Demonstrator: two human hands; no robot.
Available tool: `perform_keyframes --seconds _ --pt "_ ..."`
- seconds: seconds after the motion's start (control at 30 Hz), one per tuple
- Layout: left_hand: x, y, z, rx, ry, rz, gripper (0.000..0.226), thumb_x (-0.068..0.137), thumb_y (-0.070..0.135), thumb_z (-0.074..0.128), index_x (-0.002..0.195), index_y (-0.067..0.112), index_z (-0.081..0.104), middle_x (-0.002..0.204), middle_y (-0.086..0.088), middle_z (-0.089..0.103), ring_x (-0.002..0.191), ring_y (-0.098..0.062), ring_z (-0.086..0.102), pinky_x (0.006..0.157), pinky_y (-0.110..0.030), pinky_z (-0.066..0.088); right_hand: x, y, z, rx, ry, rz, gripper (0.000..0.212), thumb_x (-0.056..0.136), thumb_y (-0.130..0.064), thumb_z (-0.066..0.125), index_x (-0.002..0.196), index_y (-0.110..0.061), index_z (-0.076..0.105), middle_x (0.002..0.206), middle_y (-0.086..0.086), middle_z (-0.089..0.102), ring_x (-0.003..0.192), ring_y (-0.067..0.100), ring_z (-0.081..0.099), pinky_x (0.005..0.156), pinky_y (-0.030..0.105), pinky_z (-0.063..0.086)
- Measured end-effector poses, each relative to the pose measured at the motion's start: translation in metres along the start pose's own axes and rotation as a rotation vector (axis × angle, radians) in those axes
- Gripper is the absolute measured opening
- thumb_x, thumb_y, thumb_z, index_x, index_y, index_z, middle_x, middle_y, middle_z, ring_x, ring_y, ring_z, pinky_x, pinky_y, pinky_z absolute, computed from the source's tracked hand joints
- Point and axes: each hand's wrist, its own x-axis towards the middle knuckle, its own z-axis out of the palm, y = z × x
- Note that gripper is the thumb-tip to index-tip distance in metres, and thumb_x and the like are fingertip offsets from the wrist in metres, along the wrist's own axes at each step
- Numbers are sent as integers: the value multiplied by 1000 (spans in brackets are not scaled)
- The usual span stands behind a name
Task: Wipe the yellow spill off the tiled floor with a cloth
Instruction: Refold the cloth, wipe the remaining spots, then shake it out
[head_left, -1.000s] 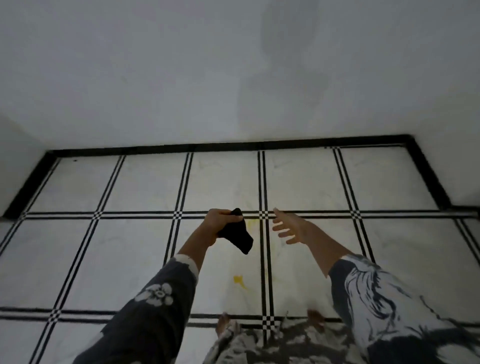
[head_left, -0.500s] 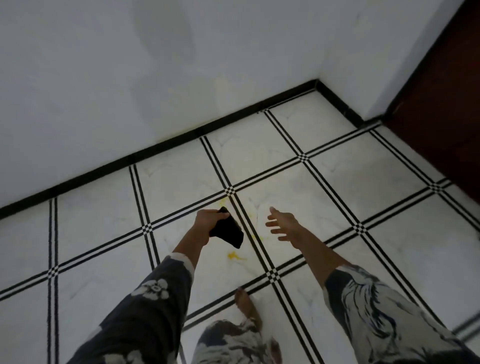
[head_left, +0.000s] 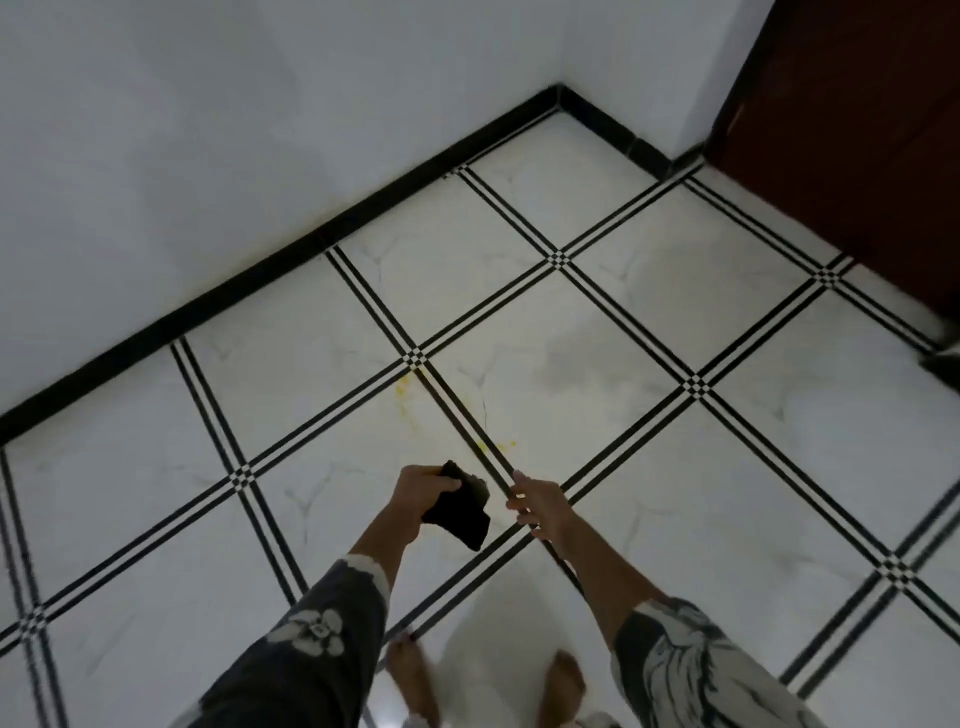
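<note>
- Hands in view number two: the left hand (head_left: 422, 493) is clenched around a single dark cloth (head_left: 460, 512), thumb over its upper edge, and the right hand (head_left: 537, 503) holds nothing, fingers loosely spread and pointing toward the cloth, just beside it without touching.
- Cloth: one, black, bunched into a rough folded slab, its lower corner hanging free below the left hand, held up in the air over the tiled floor (head_left: 623, 322).
- Yellow spill (head_left: 496, 446): three patches can be counted. One pale smear sits by the checkered crossing of the tile lines farther out; one faint streak runs down the tile below it; one brighter cluster of small spots lies across the black double line nearest the hands. All are thin, patchy and washed-out against the white tile.
- Spill lies ahead of both hands, between them and the black skirting (head_left: 322, 234).
- Bare feet: two, at the bottom edge, left foot (head_left: 413, 680) and right foot (head_left: 561, 686), both on the tiles.
- Sleeves: two, dark with pale floral print.
- Walls: two white ones meeting at a corner, and one dark brown door (head_left: 857, 130) at the right.
</note>
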Motion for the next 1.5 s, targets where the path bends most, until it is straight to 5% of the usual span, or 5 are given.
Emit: perform_keyframes --seconds 0.37,0.77,1.07,1.33,1.5 --pt "293 -189 27 -150 113 18 10 83 2 63 92 0 68 90 -13 66 87 -29 62 81 -36 50 309 129 39 -49 101 -150 38 95 -37 43 102 -4 60 94 8 60 81 20 57 72 30 44" --pt "547 -378 100 1048 474 817 62 96 39 16 141 0 32 147 -14 37 136 -25 36 112 -42 19 591 271 61 -846 759 -895 51 95 -34 25 139 -11 38 147 9 37 139 26 29 113 44 19" --pt "571 -382 47 971 656 678 70 88 38 14 139 -7 32 143 -23 40 132 -33 40 110 -49 26 587 328 56 -1060 738 -702 66 87 -47 15 141 -15 36 150 9 32 138 26 32 107 56 26" --pt "559 -410 41 1465 143 1346 56 95 37 26 141 6 36 147 -6 38 135 -21 37 114 -35 18 594 310 18 -1023 801 -726 59 93 -41 15 147 -19 17 157 4 11 145 21 9 115 44 4" --pt "572 -372 53 1181 507 967 67 87 36 14 142 1 30 148 -15 34 137 -30 33 113 -46 21 593 323 4 -1061 785 -664 68 88 -51 5 147 -19 12 157 4 10 145 22 10 116 46 6"
